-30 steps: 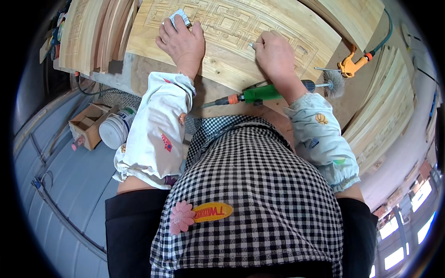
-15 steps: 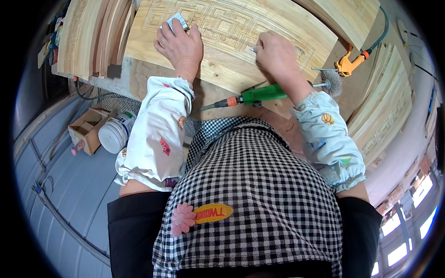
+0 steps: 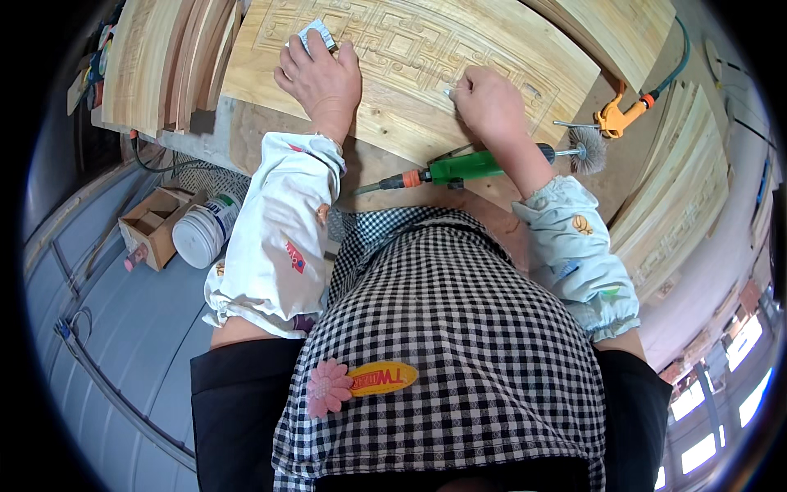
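Note:
A pale wooden panel [image 3: 385,127] carved with square and scroll patterns lies in front of me. On its left part, my left hand [image 3: 321,78] has its fingers bent over a small light-blue-and-white folded piece [image 3: 318,34], with the thumb apart. My right hand [image 3: 490,102], farther right on the carving, is closed in a pinch. The tip of a small whitish piece [image 3: 449,92] shows at its fingers; the rest is hidden. Below my right wrist lies a green power tool [image 3: 466,167] with a round wire brush [image 3: 587,150].
An orange air blow gun [image 3: 620,115] on a hose lies right of the panel. Stacked boards [image 3: 152,70] stand at the left, and more carved panels [image 3: 680,189] at the right. Below left are a white bucket [image 3: 199,236] and a wooden box [image 3: 156,221].
My right hand has shifted slightly down and toward me over the carving, the whitish piece still at its fingers. My left hand stays nearly in place on the folded piece.

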`<state>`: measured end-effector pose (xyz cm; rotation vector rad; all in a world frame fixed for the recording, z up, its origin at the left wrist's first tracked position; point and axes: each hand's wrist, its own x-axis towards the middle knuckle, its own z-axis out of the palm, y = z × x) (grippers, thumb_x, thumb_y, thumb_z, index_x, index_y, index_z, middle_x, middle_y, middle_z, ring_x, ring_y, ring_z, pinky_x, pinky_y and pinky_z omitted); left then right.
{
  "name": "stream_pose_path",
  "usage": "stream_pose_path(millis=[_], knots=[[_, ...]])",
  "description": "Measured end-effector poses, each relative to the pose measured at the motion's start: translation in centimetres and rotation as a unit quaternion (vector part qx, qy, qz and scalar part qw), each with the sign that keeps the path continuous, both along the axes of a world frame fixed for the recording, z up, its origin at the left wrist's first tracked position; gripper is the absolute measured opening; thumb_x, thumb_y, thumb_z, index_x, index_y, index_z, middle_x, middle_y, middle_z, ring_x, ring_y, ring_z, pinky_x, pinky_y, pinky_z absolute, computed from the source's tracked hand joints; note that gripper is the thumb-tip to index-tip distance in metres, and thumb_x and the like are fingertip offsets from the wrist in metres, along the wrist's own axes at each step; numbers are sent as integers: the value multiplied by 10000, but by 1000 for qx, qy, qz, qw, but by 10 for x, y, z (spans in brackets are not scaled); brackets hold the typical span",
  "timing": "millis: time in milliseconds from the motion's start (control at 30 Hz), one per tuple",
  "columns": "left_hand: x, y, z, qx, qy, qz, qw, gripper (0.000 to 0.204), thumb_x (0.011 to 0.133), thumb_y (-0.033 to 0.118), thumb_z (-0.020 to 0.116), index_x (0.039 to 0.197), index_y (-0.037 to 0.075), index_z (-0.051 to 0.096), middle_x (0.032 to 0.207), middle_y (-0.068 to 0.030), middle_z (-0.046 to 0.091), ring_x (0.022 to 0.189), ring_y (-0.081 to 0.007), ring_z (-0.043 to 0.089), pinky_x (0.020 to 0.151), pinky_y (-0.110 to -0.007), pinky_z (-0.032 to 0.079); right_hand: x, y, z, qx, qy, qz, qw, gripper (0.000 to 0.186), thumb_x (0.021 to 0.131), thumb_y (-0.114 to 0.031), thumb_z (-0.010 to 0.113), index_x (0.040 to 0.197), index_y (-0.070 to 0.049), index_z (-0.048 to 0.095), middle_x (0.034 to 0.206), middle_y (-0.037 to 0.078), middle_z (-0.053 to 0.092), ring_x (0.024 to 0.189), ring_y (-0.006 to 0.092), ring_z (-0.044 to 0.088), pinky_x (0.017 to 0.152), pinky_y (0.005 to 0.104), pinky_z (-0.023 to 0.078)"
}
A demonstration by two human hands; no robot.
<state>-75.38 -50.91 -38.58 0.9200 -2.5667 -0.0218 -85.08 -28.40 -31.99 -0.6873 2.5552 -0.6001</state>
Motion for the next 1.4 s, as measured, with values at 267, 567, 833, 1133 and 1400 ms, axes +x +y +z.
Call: stream_pose_path(millis=[267, 567, 833, 1133, 1400], knots=[[-1, 1, 1, 0, 2, 3, 1000, 558, 901, 399, 626, 1319, 44, 523, 1387, -232, 491, 1325, -437, 416, 1079, -643, 275, 14, -2, -10, -26, 80, -30, 996, 164, 895, -178, 592, 854, -41, 671, 899, 163, 668, 848, 377, 659, 776, 491, 526], [-2, 0, 0, -9, 0, 15, 1000, 555, 920, 445, 600, 1335, 80, 554, 1398, -204, 507, 1337, -400, 423, 1101, -616, 267, 10, -1, -2, -7, 39, -18, 999, 151, 869, -151, 604, 892, -31, 691, 943, 194, 683, 896, 388, 663, 789, 511, 526], [1, 1, 1, -6, -4, 3, 1000, 564, 910, 418, 630, 1316, 38, 534, 1385, -240, 487, 1324, -441, 410, 1078, -655, 274, 26, -6, -13, -96, 174, -26, 980, 65, 794, -84, 630, 805, -43, 581, 801, 152, 610, 757, 377, 622, 689, 477, 516], [-1, 1, 5, -4, -21, 20, 1000, 569, 923, 444, 612, 1344, 70, 531, 1415, -217, 491, 1344, -415, 415, 1095, -623, 271, 31, 11, -20, -146, 311, 69, 937, 41, 763, -103, 644, 777, -137, 625, 803, 37, 589, 803, 255, 575, 685, 386, 457], [0, 2, 1, -11, -25, 25, 999, 581, 927, 466, 607, 1364, 90, 532, 1432, -215, 498, 1356, -414, 415, 1101, -611, 274, -38, 11, 0, -86, 120, -54, 988, 121, 860, -210, 711, 840, -91, 699, 887, 111, 652, 875, 341, 647, 759, 453, 518]])
